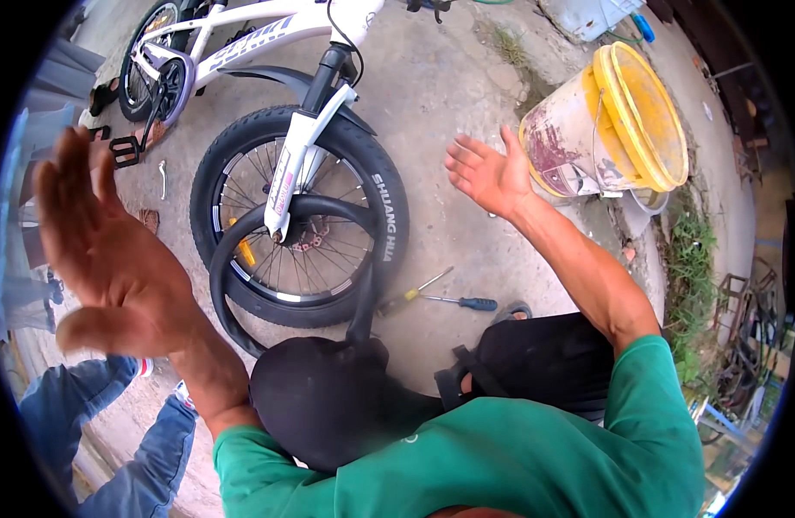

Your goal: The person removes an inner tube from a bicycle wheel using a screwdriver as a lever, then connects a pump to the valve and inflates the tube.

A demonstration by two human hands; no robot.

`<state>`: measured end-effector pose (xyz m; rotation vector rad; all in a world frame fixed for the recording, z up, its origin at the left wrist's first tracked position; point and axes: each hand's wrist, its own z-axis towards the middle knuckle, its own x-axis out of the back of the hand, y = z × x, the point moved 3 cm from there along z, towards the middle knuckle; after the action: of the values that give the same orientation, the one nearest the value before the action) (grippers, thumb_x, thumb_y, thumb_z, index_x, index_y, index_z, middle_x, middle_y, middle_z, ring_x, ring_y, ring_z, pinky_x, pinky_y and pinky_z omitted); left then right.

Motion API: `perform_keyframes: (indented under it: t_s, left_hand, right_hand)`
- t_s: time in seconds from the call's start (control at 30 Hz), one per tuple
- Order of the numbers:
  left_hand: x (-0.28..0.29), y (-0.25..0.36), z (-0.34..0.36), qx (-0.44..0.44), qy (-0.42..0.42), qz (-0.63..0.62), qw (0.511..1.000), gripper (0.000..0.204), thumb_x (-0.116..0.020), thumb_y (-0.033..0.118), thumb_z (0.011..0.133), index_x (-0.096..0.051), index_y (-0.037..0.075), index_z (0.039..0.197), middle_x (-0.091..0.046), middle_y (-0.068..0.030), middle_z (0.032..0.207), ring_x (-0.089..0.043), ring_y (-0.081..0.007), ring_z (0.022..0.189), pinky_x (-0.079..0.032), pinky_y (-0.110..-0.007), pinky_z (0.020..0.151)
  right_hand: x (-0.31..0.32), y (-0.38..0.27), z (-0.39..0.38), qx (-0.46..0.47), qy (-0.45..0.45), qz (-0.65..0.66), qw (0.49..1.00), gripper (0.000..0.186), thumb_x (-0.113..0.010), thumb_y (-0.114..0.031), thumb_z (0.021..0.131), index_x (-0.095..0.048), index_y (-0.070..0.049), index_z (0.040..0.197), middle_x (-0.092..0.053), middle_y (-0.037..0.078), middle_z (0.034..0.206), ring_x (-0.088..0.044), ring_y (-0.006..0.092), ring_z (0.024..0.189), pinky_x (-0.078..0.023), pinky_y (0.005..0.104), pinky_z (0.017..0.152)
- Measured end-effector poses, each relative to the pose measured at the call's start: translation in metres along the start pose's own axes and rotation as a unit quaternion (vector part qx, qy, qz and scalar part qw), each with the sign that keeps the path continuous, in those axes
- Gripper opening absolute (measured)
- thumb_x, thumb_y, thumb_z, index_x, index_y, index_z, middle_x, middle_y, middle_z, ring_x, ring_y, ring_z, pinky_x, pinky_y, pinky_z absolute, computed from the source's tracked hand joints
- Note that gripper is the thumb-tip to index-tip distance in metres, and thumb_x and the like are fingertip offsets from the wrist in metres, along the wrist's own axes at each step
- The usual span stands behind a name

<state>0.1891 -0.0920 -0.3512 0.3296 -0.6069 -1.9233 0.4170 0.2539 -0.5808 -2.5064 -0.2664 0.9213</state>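
Both my hands are raised in the air with nothing in them. My left hand [126, 268] is up at the left, its fingers stretched and thumb apart. My right hand [492, 173] is spread with the palm showing, between the bicycle's front wheel and a bucket. In front of me a white bicycle [268, 34] has its front wheel's black tire [393, 198] near my knees. A black inner tube [365, 302] hangs in a loop across the wheel's near side, its lower part reaching my left knee. Neither hand touches it.
Two screwdrivers lie on the concrete, one with a yellow handle [408, 295], one with a blue handle [478, 304]. A stained white bucket [560, 129] with a yellow rim stands at the right. A small silver lever [163, 179] lies left. Another person's jeans [147, 457] show lower left.
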Motion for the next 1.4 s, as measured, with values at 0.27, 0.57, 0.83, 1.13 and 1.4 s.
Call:
perform_keyframes:
  t_s: [0.27, 0.57, 0.83, 1.13, 1.4]
  left_hand:
    - [-0.027, -0.035, -0.018, 0.069, -0.009, 0.051, 0.996, 0.097, -0.021, 0.079, 0.099, -0.038, 0.003, 0.157, -0.043, -0.0194, 0.159, -0.040, -0.0336, 0.148, -0.027, -0.047, 0.121]
    - [-0.135, -0.048, -0.120, -0.011, -0.241, 0.121, 0.963, 0.068, -0.061, 0.044, 0.094, -0.054, -0.002, 0.144, -0.045, -0.0307, 0.151, -0.049, -0.0456, 0.133, -0.036, -0.053, 0.113]
    - [-0.083, -0.094, -0.245, 0.534, -0.237, 0.003, 0.812, 0.034, -0.063, 0.022, 0.103, -0.067, 0.000, 0.128, -0.069, -0.0061, 0.117, -0.063, -0.0126, 0.100, -0.052, -0.031, 0.091]
    - [-0.106, -0.060, -0.288, 0.563, -0.319, -0.007, 0.762, 0.046, -0.067, 0.027, 0.097, -0.062, -0.004, 0.130, -0.063, -0.0170, 0.123, -0.063, -0.0275, 0.114, -0.049, -0.038, 0.101]
    - [-0.114, -0.050, -0.274, 0.647, -0.293, -0.122, 0.693, 0.059, -0.070, 0.025, 0.096, -0.048, -0.006, 0.141, -0.062, -0.0169, 0.128, -0.060, -0.0240, 0.116, -0.046, -0.038, 0.105]
  right_hand:
    - [-0.047, -0.003, -0.006, 0.030, -0.121, 0.072, 0.990, 0.085, -0.032, -0.071, 0.101, -0.049, 0.000, 0.144, -0.057, 0.023, 0.141, -0.057, 0.0383, 0.126, -0.044, 0.0520, 0.109]
    - [-0.171, 0.085, -0.057, -0.032, -0.300, 0.006, 0.953, 0.081, -0.026, -0.070, 0.103, -0.046, -0.003, 0.145, -0.059, 0.018, 0.139, -0.058, 0.0308, 0.126, -0.046, 0.0454, 0.107]
    - [-0.018, 0.044, 0.040, 0.125, 0.059, -0.200, 0.970, 0.075, -0.032, -0.063, 0.105, -0.056, -0.002, 0.141, -0.068, 0.015, 0.131, -0.065, 0.0267, 0.112, -0.048, 0.0412, 0.098]
    - [-0.002, 0.155, 0.046, -0.134, -0.103, -0.132, 0.977, 0.076, -0.024, -0.067, 0.105, -0.055, -0.010, 0.143, -0.067, 0.008, 0.133, -0.063, 0.0251, 0.119, -0.047, 0.0425, 0.103]
    - [0.002, 0.142, 0.048, -0.209, -0.185, -0.141, 0.950, 0.071, -0.029, -0.071, 0.104, -0.061, -0.015, 0.134, -0.070, 0.005, 0.120, -0.065, 0.0229, 0.112, -0.050, 0.0433, 0.098]
